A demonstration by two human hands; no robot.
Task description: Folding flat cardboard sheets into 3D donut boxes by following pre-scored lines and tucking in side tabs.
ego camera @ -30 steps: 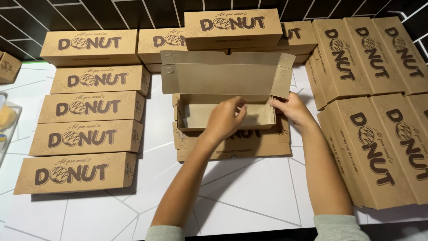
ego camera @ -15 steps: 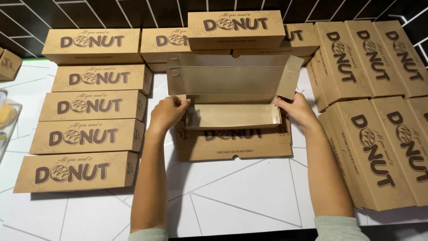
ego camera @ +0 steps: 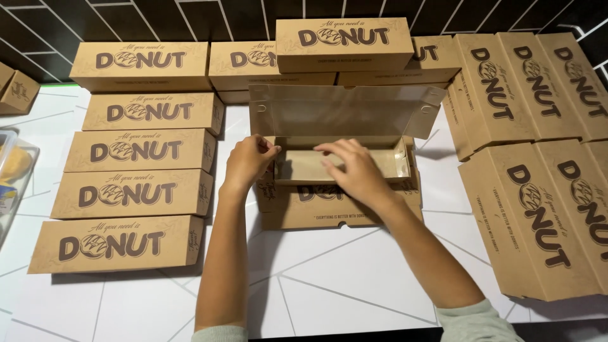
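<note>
**Two hands at an open brown carton among closed ones**

To the left of the fingers lies a column of closed brown boxes (ego camera: pixel 136 190), stacked flat on the white tabletop (ego camera: pixel 329 285), and further left a clear plastic container (ego camera: pixel 16 171) sits at the edge; the left forearm rises straight from the bottom edge, wrist slightly bent, and the left hand (ego camera: pixel 247 161) curls its fingers narrow around the left end wall of the open box (ego camera: pixel 335 161), thumb tip pressed to the corner flap; just right of those fingers the box's shallow tray shows its bare inside, with the raised lid (ego camera: pixel 342 111) standing upright behind the fingertips; the open box rests on top of a closed box (ego camera: pixel 342 206) directly below both palms; the right forearm comes in on a slant from the lower right, and the right hand (ego camera: pixel 354 171) lies palm down over the front wall of the tray, fingers spread loosely and reaching into it, gripping nothing that can be made out; beyond the fingertips a row of closed boxes (ego camera: pixel 345 41) lines the dark tiled wall; right of the right hand, well apart, more closed boxes (ego camera: pixel 538 215) lie lengthwise.
</note>
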